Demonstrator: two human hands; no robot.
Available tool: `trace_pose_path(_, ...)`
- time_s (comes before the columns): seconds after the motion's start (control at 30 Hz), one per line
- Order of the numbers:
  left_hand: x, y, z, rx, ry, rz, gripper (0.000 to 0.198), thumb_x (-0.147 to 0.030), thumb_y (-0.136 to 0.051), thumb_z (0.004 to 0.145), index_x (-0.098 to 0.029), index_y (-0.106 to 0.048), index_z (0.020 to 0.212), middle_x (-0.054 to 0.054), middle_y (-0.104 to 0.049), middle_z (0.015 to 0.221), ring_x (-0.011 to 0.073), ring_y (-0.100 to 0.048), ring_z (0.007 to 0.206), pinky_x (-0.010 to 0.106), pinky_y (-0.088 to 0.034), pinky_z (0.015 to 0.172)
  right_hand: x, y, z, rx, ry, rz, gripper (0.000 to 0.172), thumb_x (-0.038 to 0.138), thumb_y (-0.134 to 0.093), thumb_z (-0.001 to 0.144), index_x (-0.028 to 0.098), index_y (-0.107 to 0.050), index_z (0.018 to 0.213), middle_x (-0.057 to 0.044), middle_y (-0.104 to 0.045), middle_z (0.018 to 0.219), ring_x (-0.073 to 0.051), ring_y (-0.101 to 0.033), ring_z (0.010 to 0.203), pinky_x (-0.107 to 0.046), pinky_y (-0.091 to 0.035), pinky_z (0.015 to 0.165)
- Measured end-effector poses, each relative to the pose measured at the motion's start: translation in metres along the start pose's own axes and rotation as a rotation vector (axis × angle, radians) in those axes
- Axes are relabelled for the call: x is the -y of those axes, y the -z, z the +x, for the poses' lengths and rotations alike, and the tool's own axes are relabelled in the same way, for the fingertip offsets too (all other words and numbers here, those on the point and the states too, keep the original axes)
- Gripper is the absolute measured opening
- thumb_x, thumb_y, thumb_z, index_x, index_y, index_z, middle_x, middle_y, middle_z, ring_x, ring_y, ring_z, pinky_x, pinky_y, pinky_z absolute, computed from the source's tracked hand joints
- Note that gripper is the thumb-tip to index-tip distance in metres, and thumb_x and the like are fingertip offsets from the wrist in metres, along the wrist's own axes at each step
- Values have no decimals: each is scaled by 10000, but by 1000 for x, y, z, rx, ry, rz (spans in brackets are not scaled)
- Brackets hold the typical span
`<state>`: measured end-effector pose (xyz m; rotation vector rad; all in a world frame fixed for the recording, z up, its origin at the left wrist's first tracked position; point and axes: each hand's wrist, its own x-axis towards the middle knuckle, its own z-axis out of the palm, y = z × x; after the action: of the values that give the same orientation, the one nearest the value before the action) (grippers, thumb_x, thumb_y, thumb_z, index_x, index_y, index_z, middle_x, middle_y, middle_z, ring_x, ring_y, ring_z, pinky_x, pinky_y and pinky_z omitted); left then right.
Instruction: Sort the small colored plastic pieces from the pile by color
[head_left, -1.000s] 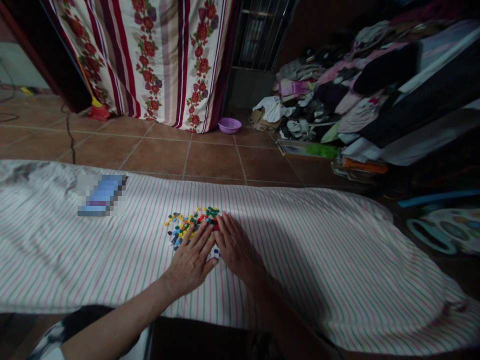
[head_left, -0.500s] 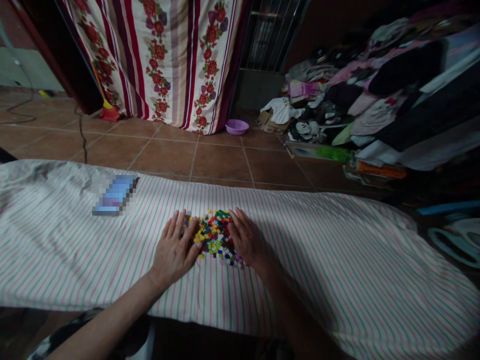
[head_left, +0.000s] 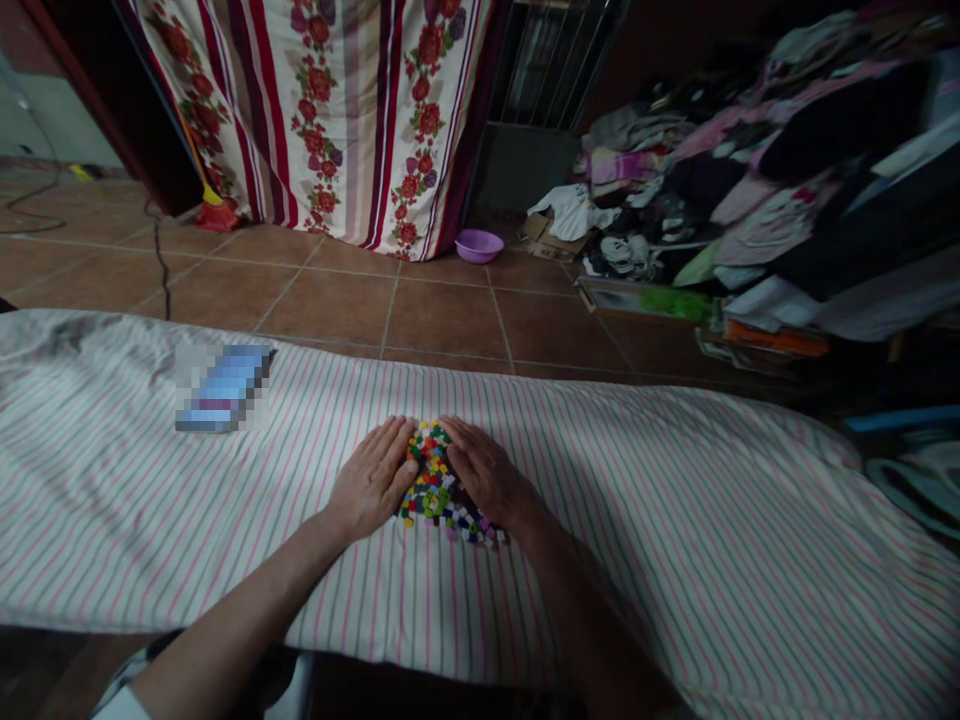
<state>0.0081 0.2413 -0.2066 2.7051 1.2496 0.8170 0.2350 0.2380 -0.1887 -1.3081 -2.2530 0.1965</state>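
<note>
A pile of small colourful plastic pieces (head_left: 433,490) lies on the striped cloth (head_left: 645,480); they are too small to tell their exact kind. Against the pile's left side rests my left hand (head_left: 375,478), palm down, fingers stretched out and lying close together. My right hand (head_left: 484,470) lies along the right side, its fingers extended and slightly bent over some pieces. Neither hand grips anything. Both palms hide part of the pile's edges.
A phone-like object with a blurred blue screen (head_left: 225,388) lies on the cloth at left. Beyond the cloth's far edge are a tiled floor (head_left: 442,315), a purple basin (head_left: 478,246), a floral curtain (head_left: 360,120) and a heap of clothes (head_left: 720,170) at right.
My left hand has moved right, pushing the pieces inward, and its fingers have come closer together. The right hand has shifted slightly left at the fingertips. The pile is narrower.
</note>
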Motion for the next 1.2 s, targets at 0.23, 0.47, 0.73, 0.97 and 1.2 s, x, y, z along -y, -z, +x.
trace_pose_path(0.23, -9, -4, 29, 28, -46, -178, 619, -392, -241, 1012, -183, 5, 1540, 148, -435, 1482, 214, -440, 1354, 410, -452, 1078, 7, 7, 1, 48, -1, 128, 484, 337, -232, 1031, 197, -402, 1461, -96, -526, 1425, -184, -473, 1330, -424, -415, 1114)
trace_pose_path(0.47, -21, 20, 33, 146, -44, -284, 629, -433, -284, 1003, -237, -23, 1541, 109, -488, 1445, 208, -491, 1306, 397, -470, 1045, 10, 20, -9, 43, -43, 162, 537, 452, -375, 990, 161, -427, 1439, -140, -518, 1421, -212, -468, 1333, -421, -406, 1114)
trace_pose_path(0.73, -26, 34, -16, 109, -88, 67, 822, -605, -436, 908, -186, -116, 1538, 173, -274, 1563, 331, -230, 1454, 529, -311, 1139, 5, 34, -55, 196, -6, -72, 1059, 783, -574, 724, 185, -244, 1533, -172, -254, 1577, -317, -209, 1464, -515, -281, 1165)
trace_pose_path(0.97, -27, 26, -57, 38, -20, 297, 874, -671, -430, 874, -157, -170, 1532, 197, -287, 1552, 348, -230, 1452, 515, -296, 1137, 11, 31, -87, 169, -39, -258, 1003, 769, -511, 784, 236, -153, 1554, -136, -124, 1617, -315, -159, 1476, -505, -286, 1153)
trace_pose_path(1.2, -37, 11, -35, 18, -21, 331, 735, -554, -410, 934, -161, -212, 1523, 227, -287, 1543, 345, -255, 1444, 511, -326, 1119, 15, 23, -74, 106, 26, -322, 728, 601, -439, 930, 170, -319, 1503, -149, -282, 1570, -289, -261, 1448, -502, -309, 1142)
